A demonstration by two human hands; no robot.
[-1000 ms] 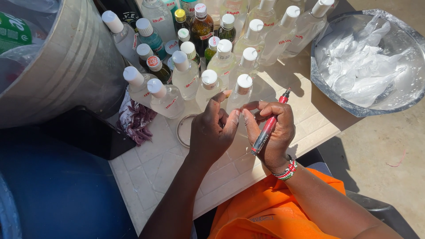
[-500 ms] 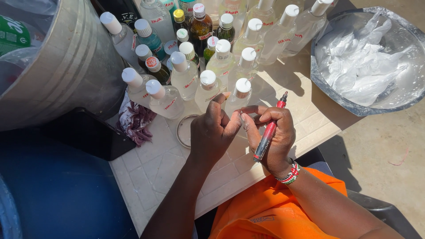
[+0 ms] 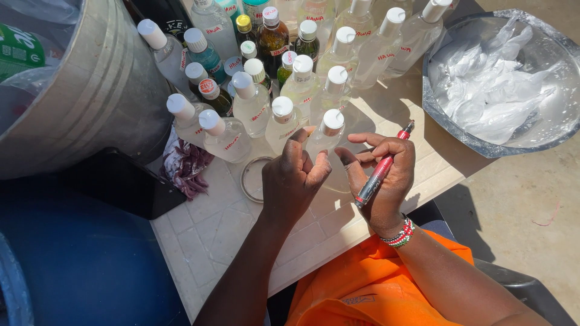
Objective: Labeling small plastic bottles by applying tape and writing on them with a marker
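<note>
A clear bottle with a white cap (image 3: 327, 134) stands at the front of a crowd of similar bottles (image 3: 302, 60) on a white tiled board (image 3: 223, 229). My left hand (image 3: 295, 179) curls against that bottle's near side, thumb up beside the cap. My right hand (image 3: 382, 181) is just right of it, holding a red marker pen (image 3: 382, 171) along the palm with its tip pointing up and away. The right index finger reaches toward the bottle. A beaded bracelet (image 3: 400, 233) sits on the right wrist.
A large metal bucket (image 3: 90, 96) fills the upper left. A silver bowl (image 3: 438, 115) of clear plastic bags sits upper right. A clear ring (image 3: 244, 181), a purple cloth (image 3: 187, 169) and a black block (image 3: 115, 184) lie left of my hands. Below is a blue drum (image 3: 72, 265).
My hands have drawn slightly apart around the bottle. The marker has swung from pointing at the bottle to lying along my right palm.
</note>
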